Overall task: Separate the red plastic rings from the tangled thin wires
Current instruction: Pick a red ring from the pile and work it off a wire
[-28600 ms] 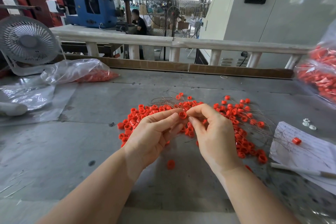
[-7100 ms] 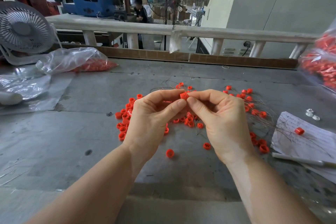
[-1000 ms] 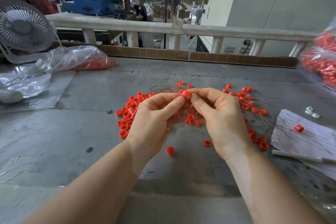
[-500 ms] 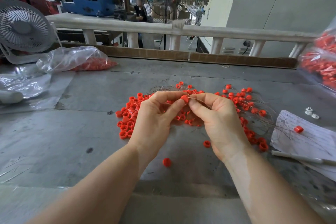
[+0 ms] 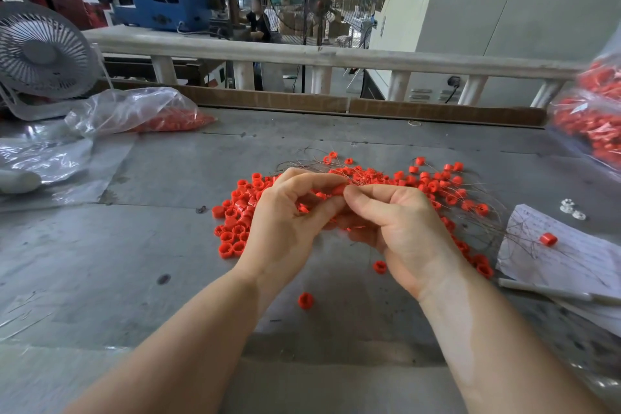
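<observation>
Two bare forearms entering from the lower edge, no sleeves, cuffs or gloves in view. Left hand (image 5: 285, 228) bare: no ring, no watch, no band at the wrist. Right hand (image 5: 400, 232) likewise bare, wrist unadorned. Fingernails short where visible, unpainted as far as can be told. No marks or tattoos seen. Clothing above the forearms out of frame.
</observation>
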Available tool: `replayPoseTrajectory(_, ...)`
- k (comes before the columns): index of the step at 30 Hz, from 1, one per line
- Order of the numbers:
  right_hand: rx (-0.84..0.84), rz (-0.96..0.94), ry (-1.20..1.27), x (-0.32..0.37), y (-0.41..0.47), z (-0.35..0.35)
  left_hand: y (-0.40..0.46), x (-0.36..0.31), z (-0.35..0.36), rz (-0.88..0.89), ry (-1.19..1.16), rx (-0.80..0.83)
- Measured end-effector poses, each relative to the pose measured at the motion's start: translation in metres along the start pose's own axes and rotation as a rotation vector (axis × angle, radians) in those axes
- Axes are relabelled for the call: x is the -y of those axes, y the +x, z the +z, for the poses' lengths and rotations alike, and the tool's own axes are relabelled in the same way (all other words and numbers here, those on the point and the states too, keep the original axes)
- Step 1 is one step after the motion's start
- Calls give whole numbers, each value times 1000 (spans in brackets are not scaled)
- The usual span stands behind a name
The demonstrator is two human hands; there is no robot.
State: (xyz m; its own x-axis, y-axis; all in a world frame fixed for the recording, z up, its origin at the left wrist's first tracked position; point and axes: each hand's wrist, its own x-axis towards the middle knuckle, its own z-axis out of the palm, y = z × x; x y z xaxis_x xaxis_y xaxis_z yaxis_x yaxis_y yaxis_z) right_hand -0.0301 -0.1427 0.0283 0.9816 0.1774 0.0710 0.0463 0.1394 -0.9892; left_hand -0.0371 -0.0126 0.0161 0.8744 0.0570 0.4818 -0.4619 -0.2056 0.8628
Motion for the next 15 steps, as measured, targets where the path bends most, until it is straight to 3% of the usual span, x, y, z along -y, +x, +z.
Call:
replayPoseTrajectory(3, 51, 14, 8, 2, -1, 1, 0, 2, -1, -7, -15, -13)
replayPoseTrajectory(15, -2, -15, -69, 0, -2, 4, 2, 4, -1, 19, -12, -1)
